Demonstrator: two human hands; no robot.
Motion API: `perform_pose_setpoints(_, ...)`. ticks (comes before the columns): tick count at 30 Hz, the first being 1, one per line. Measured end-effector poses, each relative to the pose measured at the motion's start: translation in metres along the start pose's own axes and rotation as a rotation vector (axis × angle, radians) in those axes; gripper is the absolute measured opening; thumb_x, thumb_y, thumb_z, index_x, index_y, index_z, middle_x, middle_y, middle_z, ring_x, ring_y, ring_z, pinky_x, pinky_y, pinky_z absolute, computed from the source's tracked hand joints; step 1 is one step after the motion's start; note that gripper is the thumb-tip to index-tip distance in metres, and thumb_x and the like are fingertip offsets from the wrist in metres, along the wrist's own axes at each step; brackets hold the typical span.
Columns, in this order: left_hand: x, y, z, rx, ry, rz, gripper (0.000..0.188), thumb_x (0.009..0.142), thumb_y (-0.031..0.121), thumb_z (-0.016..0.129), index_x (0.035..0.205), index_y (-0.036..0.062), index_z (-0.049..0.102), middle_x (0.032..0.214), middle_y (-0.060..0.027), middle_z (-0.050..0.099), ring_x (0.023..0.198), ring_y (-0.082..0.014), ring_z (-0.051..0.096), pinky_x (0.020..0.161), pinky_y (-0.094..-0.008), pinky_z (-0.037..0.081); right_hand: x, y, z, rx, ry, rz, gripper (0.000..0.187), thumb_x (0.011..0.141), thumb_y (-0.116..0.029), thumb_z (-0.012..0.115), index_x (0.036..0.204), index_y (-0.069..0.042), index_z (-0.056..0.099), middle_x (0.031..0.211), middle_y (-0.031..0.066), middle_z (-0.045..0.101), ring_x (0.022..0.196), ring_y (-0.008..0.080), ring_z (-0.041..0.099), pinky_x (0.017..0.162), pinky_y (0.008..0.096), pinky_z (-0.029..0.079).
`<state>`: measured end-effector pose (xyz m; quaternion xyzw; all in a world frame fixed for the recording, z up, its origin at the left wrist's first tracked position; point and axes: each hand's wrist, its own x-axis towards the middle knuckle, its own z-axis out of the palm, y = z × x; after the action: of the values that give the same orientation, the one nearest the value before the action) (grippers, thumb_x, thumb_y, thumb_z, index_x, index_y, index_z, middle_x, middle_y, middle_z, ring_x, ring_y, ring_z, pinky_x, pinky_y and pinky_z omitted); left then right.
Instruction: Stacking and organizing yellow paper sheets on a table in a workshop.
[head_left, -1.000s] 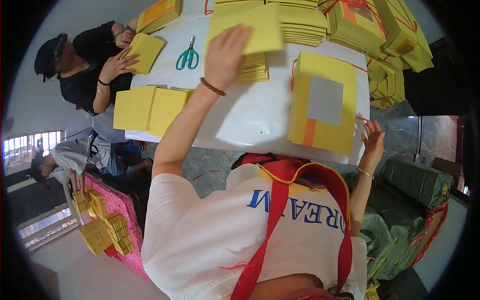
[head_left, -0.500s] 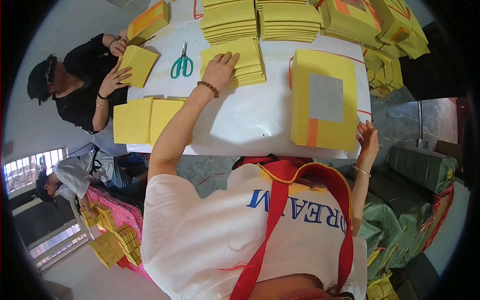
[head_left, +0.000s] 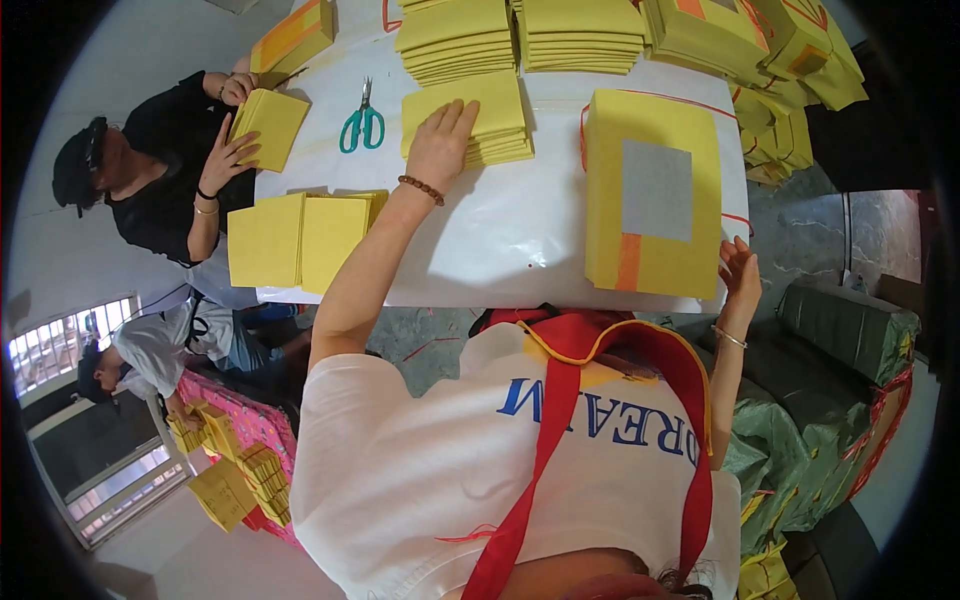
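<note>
My left hand (head_left: 443,137) lies with its fingers stretched over the top of a stack of yellow paper sheets (head_left: 497,108) on the table. A beaded bracelet is on that wrist. To the right stands a thick yellow paper bundle (head_left: 654,255) with a grey rectangle and an orange strip on its face. My right hand (head_left: 739,276) is beside its lower right edge, fingers apart and slightly bent, holding nothing. Whether it touches the table edge I cannot tell. A red string (head_left: 738,218) sticks out past the bundle just above those fingers.
Teal-handled scissors (head_left: 362,125) lie left of the stack. More yellow stacks (head_left: 580,40) line the far side of the white table (head_left: 470,240). A co-worker in black (head_left: 160,150) handles yellow paper at left; another person (head_left: 165,345) sits behind. Green wrapped bales (head_left: 800,440) stand at right.
My left hand stays on the stack, whose layered near edge looks more even. The right hand keeps its place. At left, the co-worker's yellow paper has tilted slightly.
</note>
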<state>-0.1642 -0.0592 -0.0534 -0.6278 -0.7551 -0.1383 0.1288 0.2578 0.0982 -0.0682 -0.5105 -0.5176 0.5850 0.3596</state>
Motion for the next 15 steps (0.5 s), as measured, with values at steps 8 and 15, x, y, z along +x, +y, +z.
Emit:
perform_pose_setpoints(8, -0.004, -0.014, 0.011, -0.007, -0.151, -0.01, 0.054, 0.073, 0.005, 0.055, 0.126, 0.0028, 0.043, 0.125, -0.0193, 0.046, 0.112, -0.0341, 0.045, 0.093, -0.0402, 0.039, -0.002, 0.005, 0.003, -0.011, -0.039, 0.0, 0.05, 0.096, -0.041, 0.033, 0.123, -0.002, 0.05, 0.115, 0.0128, 0.057, 0.108, 0.0212, 0.054, 0.09, 0.0335, 0.04)
perform_pose_setpoints(15, -0.014, 0.003, 0.011, -0.035, -0.131, -0.044, 0.08, 0.066, 0.029, 0.07, 0.132, 0.0042, 0.032, 0.135, -0.0201, 0.032, 0.124, -0.0347, 0.03, 0.101, -0.0481, 0.022, 0.001, 0.023, 0.011, 0.018, -0.095, 0.038, 0.05, 0.097, -0.037, 0.032, 0.123, 0.001, 0.049, 0.114, 0.0128, 0.057, 0.106, 0.0217, 0.055, 0.088, 0.0326, 0.042)
